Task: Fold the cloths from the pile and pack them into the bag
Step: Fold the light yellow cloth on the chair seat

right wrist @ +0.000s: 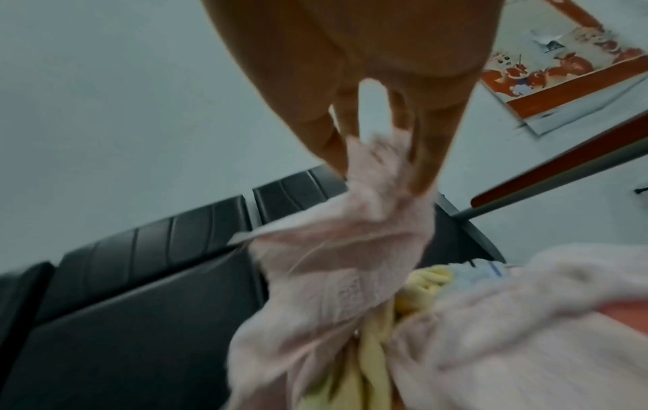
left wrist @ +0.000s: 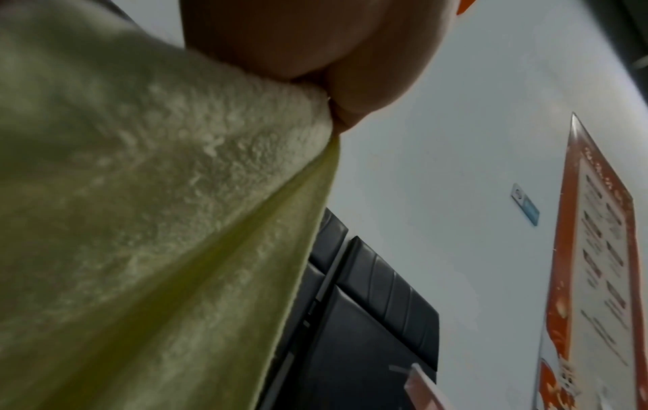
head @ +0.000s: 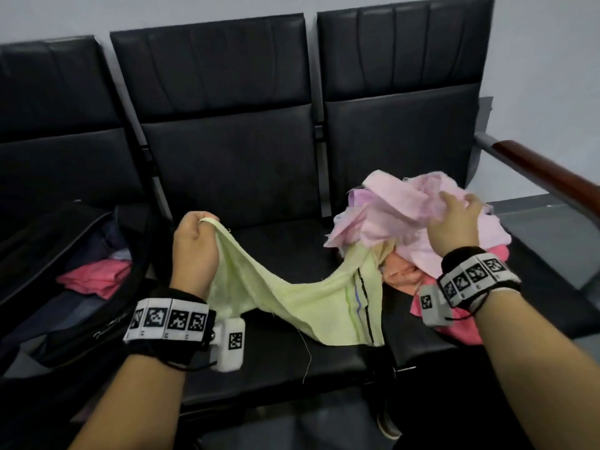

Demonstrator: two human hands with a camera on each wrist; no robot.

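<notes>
**Head view: one cloth drawn from the pile, both hands engaged**

Head view shows a row of black padded seats. The left hand has its grip closed around one corner of a pale yellow-green terry cloth, which hangs in a sagging span across the middle seat; its far end, edged with thin dark and blue stripes, is tucked beneath the pile of crumpled pink, lilac and peach cloths on the right-hand seat. The right hand pinches a pale pink cloth at the top of that pile, grip narrow, fingers pointing down. An open black fabric bag lies on the left-hand seat, with a folded coral-pink cloth inside. A brown wooden armrest borders the right seat.
</notes>
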